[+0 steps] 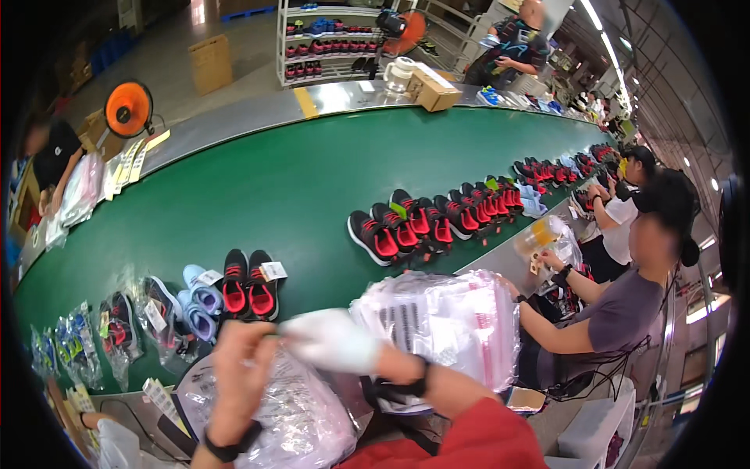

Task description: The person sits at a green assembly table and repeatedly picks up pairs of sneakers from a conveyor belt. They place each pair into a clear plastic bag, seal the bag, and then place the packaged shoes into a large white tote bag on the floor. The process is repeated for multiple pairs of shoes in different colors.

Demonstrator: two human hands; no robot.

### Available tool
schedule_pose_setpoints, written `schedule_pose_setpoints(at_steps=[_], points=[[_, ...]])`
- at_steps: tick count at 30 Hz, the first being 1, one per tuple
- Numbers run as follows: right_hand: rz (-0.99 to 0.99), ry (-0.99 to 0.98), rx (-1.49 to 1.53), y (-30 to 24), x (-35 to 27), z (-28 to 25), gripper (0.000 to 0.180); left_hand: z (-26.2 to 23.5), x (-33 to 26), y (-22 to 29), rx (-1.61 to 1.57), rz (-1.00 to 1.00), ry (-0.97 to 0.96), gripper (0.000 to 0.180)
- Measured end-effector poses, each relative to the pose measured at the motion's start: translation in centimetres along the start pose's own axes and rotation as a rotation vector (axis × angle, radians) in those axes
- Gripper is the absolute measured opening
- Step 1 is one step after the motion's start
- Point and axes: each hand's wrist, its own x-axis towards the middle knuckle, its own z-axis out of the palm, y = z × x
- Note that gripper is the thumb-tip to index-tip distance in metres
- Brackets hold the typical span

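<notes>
My bare left hand (238, 367) is closed, its fingertips meeting those of my right hand. White-gloved, my right hand (332, 340) is closed as well. Something small and dark green shows between the fingertips, too small to name. Beneath both hands lies a stack of clear plastic bags (289, 414). A second pile of clear bags with dark print (437, 313) rests to the right. Just beyond my left hand stands a pair of black shoes with red lining (250, 291), a white tag on it. Light blue shoes (201, 301) sit left of that pair.
A green conveyor belt (258, 195) runs across, carrying rows of black and red shoes (437, 219). Bagged shoes (117, 332) lie at the left. Co-workers (625, 289) sit along the right side. An orange fan (129, 109) and cardboard box (432, 87) stand on the far side.
</notes>
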Motion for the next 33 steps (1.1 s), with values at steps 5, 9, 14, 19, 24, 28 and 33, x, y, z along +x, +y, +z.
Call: schedule_pose_setpoints(at_steps=[5,9,14,19,24,28,33], points=[[0.662,0.669,0.392,5.9,-20.2,-11.5,0.024,21.2,-4.3,4.6,-0.173,-0.114,-0.616,0.022],[0.832,0.676,0.319,9.2,-29.0,-11.3,0.023,33.9,-6.9,3.9,0.159,-0.098,-0.652,0.028],[0.820,0.610,0.326,12.5,-33.7,-10.4,0.023,33.6,-7.4,0.7,-0.458,-0.626,-0.678,0.025],[0.661,0.487,0.439,11.2,-31.8,-12.2,0.023,28.2,-5.7,1.6,-0.750,-0.848,-0.573,0.019],[0.505,0.257,0.161,10.4,-26.9,-11.0,0.033,27.7,-5.9,0.9,-0.921,-0.913,-0.464,0.017],[0.528,0.193,-0.060,12.2,-24.8,-6.7,0.033,26.5,-6.4,1.7,-1.162,-0.894,-0.554,0.019],[0.296,0.295,0.039,10.0,-22.0,-5.8,0.027,24.5,-7.2,5.7,-0.704,-0.724,-0.212,0.025]])
